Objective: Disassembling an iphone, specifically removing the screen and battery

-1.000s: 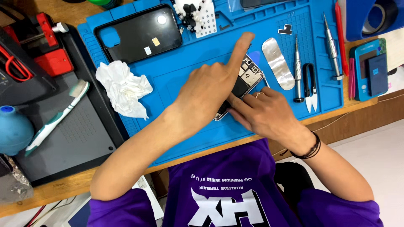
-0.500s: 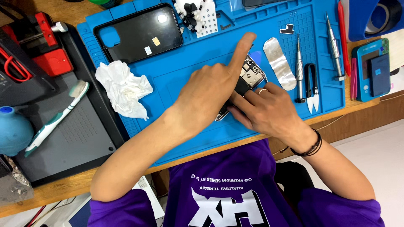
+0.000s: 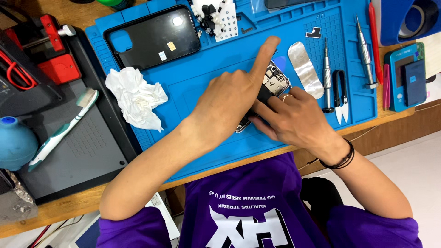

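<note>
We have the opened black smartphone (image 3: 274, 82) lying on the blue silicone work mat (image 3: 193, 87), under both hands. Left of it sits the crumpled white tissue (image 3: 135, 97); behind that, the black phone back cover (image 3: 151, 37). Right of the phone lie the silver metal strip (image 3: 305, 69), the steel screwdriver (image 3: 327, 76) and small black-handled snips (image 3: 340, 95).

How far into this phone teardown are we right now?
Done: black back cover lies apart on the blue mat. In hand: left hand and right hand press on the opened phone, boards exposed. Left: screwdrivers lie unused; reassembly not begun.
</note>
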